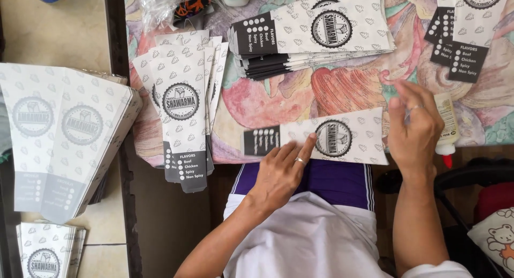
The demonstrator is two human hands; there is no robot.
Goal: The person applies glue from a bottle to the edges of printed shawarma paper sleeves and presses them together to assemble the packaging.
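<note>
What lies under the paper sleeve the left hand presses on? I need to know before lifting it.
The sleeve rests on the floral tablecloth at the table edge, its near edge overhanging the lap. The left hand pins it; the right hand covers its right end. Anything beneath the sleeve is hidden.

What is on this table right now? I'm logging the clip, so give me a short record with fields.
Left hand: fingers pressing flat on the paper sleeve at the table edge
Right hand: raised at the sleeve's right end, beside the glue bottle
Stacks: top centre stack; fanned pile left
Surface: patterned tablecloth
</note>
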